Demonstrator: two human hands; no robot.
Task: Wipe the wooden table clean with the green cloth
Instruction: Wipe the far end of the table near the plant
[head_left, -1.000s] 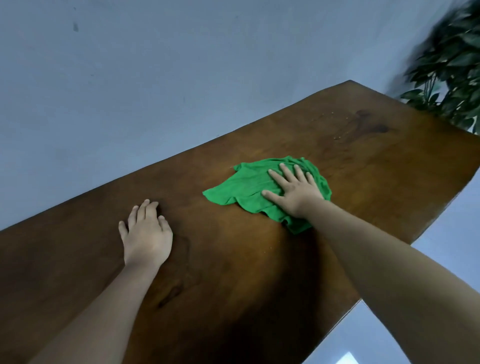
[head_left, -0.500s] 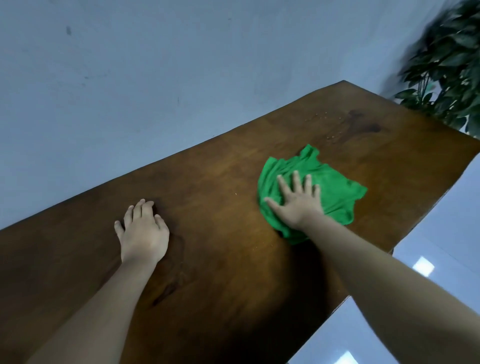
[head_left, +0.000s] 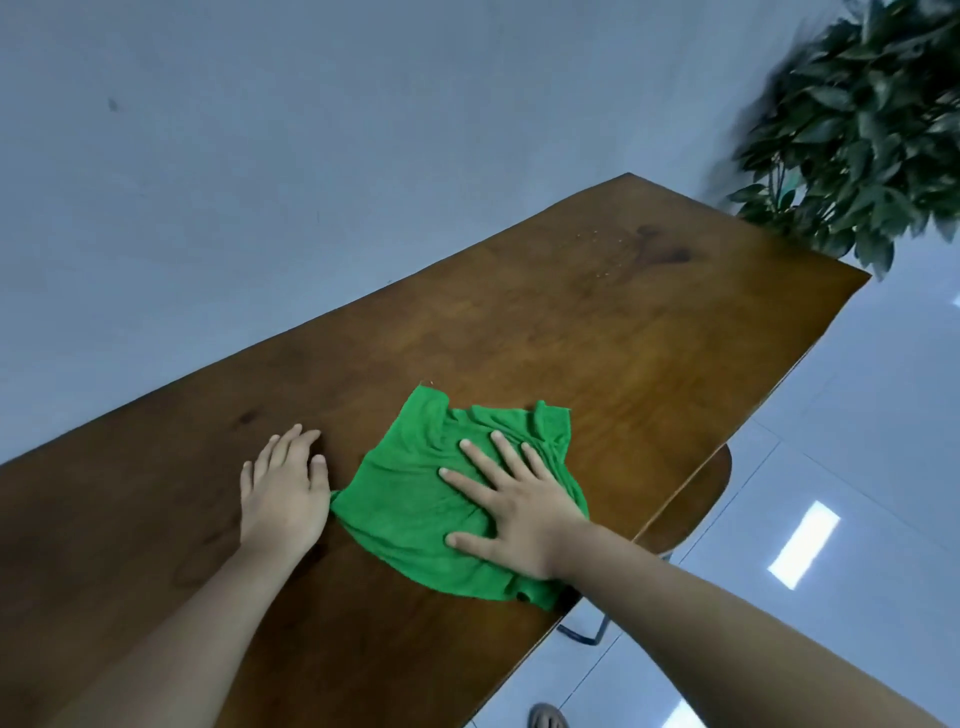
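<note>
The right hand (head_left: 519, 512) presses flat on the green cloth (head_left: 415, 499) — fingers spread, gripping nothing. The left hand (head_left: 283, 491) lies flat, fingers together, on the wooden table (head_left: 597, 332) — just beside the cloth's corner.

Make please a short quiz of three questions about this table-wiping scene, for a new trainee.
1. True or false: the right hand presses flat on the green cloth.
2. Where does the left hand rest? A) on the cloth B) on the bare wooden table C) in the air
3. What stands beyond the table's far end?

Key: 1 true; 2 B; 3 a leafy plant.
</note>
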